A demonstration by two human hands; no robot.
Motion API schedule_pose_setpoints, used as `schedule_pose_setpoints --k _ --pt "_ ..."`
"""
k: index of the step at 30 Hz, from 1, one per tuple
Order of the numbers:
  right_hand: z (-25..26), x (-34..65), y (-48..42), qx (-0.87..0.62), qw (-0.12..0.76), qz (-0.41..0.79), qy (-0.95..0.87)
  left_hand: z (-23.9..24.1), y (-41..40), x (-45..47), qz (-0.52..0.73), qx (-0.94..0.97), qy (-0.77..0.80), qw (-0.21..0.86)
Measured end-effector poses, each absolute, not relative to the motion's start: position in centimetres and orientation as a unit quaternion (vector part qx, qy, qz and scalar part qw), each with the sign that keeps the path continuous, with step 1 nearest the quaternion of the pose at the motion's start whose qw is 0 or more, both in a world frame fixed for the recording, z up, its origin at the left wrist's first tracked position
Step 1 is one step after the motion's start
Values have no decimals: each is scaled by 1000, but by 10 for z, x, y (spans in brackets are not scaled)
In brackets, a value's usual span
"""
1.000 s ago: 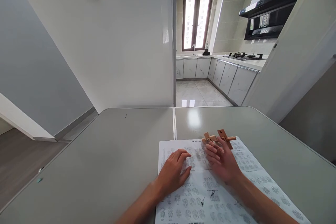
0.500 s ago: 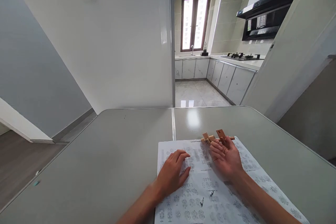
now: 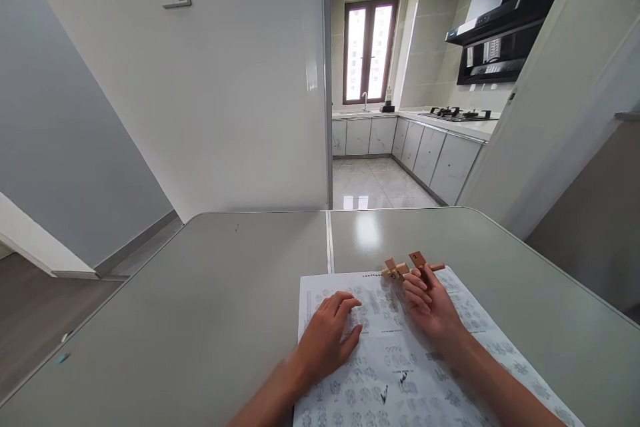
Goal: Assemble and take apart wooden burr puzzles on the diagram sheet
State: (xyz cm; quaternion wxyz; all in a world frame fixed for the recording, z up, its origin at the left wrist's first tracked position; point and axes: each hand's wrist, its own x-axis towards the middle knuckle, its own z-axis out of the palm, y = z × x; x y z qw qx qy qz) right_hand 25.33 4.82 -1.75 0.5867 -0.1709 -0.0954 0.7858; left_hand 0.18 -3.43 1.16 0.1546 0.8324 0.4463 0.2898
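My right hand (image 3: 431, 303) is palm-up with curled fingers at the top of a printed paper sheet (image 3: 367, 347). Its thumb and fingertips close on a small wooden block marked 2 (image 3: 417, 258), partly hidden behind them. Just left of those fingers, more small notched wooden blocks (image 3: 395, 269) lie in a cluster at the sheet's top edge, one with a dark handwritten mark. My left hand (image 3: 330, 330) rests on the left part of the sheet, fingers bent and thumb apart, holding nothing.
The grey table (image 3: 225, 307) has a pale seam (image 3: 329, 240) down its middle. A small teal bit (image 3: 63, 358) lies near the left edge. Beyond the table stand a white wall (image 3: 250, 80) and a kitchen with a counter (image 3: 450, 125).
The whole view has shifted slightly as my head tilted up. My right thumb and fingers have drawn a little closer around the block. My left hand stays in place on the sheet.
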Motion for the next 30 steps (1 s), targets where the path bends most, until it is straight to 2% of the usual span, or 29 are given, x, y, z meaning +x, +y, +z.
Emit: schedule_pose_setpoints --k 8,15,26,30 --pt "-2 239 37 -322 598 687 -258 11 -34 2 295 833 443 149" --pt "15 222 13 -402 526 607 -439 12 -35 3 295 832 446 145" --pt "0 213 6 -411 411 562 -588 13 -35 4 299 830 446 153" --pt "0 211 4 -395 355 534 -658 16 -35 5 347 790 476 171"
